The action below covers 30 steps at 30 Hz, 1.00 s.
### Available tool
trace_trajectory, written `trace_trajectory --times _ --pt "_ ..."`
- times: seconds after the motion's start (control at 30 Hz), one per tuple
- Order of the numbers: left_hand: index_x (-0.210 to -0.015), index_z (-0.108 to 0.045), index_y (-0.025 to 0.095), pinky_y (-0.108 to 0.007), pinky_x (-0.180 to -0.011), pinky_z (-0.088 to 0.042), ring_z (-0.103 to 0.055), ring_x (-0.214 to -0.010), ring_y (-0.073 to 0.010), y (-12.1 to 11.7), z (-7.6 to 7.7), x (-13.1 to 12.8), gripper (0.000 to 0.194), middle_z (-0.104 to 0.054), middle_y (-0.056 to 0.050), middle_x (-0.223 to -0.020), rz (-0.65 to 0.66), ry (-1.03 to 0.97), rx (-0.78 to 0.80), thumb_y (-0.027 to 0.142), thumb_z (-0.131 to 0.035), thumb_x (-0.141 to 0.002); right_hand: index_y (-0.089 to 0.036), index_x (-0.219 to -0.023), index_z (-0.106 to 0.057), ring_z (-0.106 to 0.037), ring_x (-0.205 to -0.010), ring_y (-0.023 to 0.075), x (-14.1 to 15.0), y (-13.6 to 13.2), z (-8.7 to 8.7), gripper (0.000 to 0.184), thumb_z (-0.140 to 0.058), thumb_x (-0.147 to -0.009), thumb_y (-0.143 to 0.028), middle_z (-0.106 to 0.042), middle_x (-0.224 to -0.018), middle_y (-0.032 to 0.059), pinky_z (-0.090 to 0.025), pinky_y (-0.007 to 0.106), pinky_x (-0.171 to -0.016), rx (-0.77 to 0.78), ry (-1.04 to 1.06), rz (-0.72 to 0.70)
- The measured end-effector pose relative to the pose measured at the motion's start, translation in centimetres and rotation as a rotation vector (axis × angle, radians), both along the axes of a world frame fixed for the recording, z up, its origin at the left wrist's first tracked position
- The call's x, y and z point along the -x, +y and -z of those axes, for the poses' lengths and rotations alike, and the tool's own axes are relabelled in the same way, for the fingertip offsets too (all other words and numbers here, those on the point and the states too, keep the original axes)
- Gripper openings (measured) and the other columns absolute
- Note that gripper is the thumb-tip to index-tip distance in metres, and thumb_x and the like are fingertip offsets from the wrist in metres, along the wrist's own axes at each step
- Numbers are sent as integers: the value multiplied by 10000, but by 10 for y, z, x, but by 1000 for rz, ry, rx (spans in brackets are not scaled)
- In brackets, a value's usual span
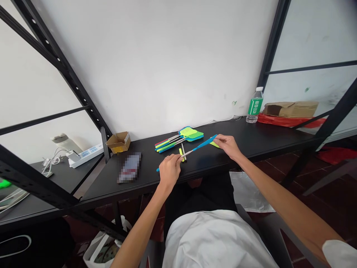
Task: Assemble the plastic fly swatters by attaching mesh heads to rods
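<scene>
A blue fly swatter [205, 143] is held in both my hands above the front of the black table, its head seen nearly edge-on. My left hand [169, 169] is closed around its thin silver shaft, and a bit of blue handle pokes out beyond the fist. At the other end, my right hand [228, 146] pinches the tip of the blue head. Behind them lies a pile of fly swatters [192, 134] in blue, green, yellow and red. A yellow-green fly swatter [214, 144] lies under the raised one, mostly hidden. Close to my left hand is a slim whitish stick [183, 149], perhaps a pen.
A small open cardboard box [118, 142] and a blurred flat rectangular object [130, 167] are on the left. Toward the right stand a water bottle [254, 106] and a brown carton [291, 109] on red plastic. Black metal posts [315, 141] flank the table.
</scene>
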<state>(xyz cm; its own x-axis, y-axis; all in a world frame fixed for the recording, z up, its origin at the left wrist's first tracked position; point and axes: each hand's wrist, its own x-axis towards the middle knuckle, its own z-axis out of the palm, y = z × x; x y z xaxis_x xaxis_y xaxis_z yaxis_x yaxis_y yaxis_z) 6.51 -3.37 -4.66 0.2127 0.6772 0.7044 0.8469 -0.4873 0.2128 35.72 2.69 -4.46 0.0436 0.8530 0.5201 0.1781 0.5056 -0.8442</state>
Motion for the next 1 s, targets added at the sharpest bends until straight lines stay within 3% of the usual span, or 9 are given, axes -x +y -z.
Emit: trace_trajectory --times 0.2,0.37,0.47,0.53,0.63,0.7,0.77,0.9,1.0 --pt "-959 -730 213 -275 -664 -380 -601 -731 -180 1 -1 2 295 -688 -40 -777 2 -22 -2 327 -460 -988 -157 -797 -739 -418 -560 119 -2 -4 -8 371 -714 -745 -523 -545 -633 6 -326 274 -518 27 -45 -67" --pt "-973 -733 222 -283 -679 -393 -582 -725 -180 0 -1 2 269 -695 -36 -794 27 -27 -3 327 -485 -978 -166 -673 -662 -322 -462 81 -6 -9 -20 403 -691 -777 -554 -431 -511 -35 -245 243 -431 145 -78 -189" --pt "-977 -730 229 -290 -705 -402 -578 -739 -181 -1 -1 2 251 -701 -39 -818 43 -32 -18 322 -497 -973 -175 -631 -588 -356 -426 75 -4 -12 -25 436 -668 -804 -568 -458 -498 -30 -241 217 -377 242 -86 -292" --pt "-984 -725 229 -293 -717 -404 -579 -750 -182 -1 -1 2 249 -706 -41 -838 46 -30 -29 327 -496 -974 -172 -712 -597 -445 -414 84 -1 -15 -27 408 -663 -816 -560 -565 -553 4 -281 208 -358 328 -89 -383" --pt "-999 -717 227 -307 -733 -399 -597 -782 -195 -3 -2 0 259 -709 -53 -871 11 6 -32 350 -490 -976 -196 -1003 -607 -636 -504 151 4 -18 -28 383 -714 -799 -503 -711 -790 65 -348 205 -359 407 -52 -475" --pt "-1044 -704 225 -316 -744 -395 -614 -802 -206 -4 -5 0 269 -707 -64 -890 -10 34 -21 376 -492 -973 -233 -1137 -565 -704 -589 194 3 -18 -28 464 -749 -778 -464 -728 -884 68 -382 206 -375 396 22 -482" --pt "-1110 -678 223 -323 -773 -400 -627 -836 -217 -5 -10 3 295 -707 -73 -941 -17 20 -14 404 -495 -967 -236 -1131 -564 -717 -604 203 -1 -16 -29 455 -751 -780 -456 -730 -871 59 -408 213 -402 356 93 -457" --pt "-1153 -635 207 -328 -826 -425 -616 -976 -238 -2 -18 19 352 -692 -87 -1064 -32 -267 -10 452 -458 -971 -217 -1045 -595 -713 -617 199 -16 -11 -30 383 -750 -788 -456 -736 -831 57 -436 230 -460 294 163 -393" --pt "-870 -645 183 -272 -605 -420 -580 -652 -165 7 -18 33 477 -662 -52 -766 88 -597 211 546 -356 -977 -208 -1009 -621 -717 -662 212 -22 -10 -30 373 -758 -778 -467 -743 -817 67 -446 246 -494 266 183 -383"
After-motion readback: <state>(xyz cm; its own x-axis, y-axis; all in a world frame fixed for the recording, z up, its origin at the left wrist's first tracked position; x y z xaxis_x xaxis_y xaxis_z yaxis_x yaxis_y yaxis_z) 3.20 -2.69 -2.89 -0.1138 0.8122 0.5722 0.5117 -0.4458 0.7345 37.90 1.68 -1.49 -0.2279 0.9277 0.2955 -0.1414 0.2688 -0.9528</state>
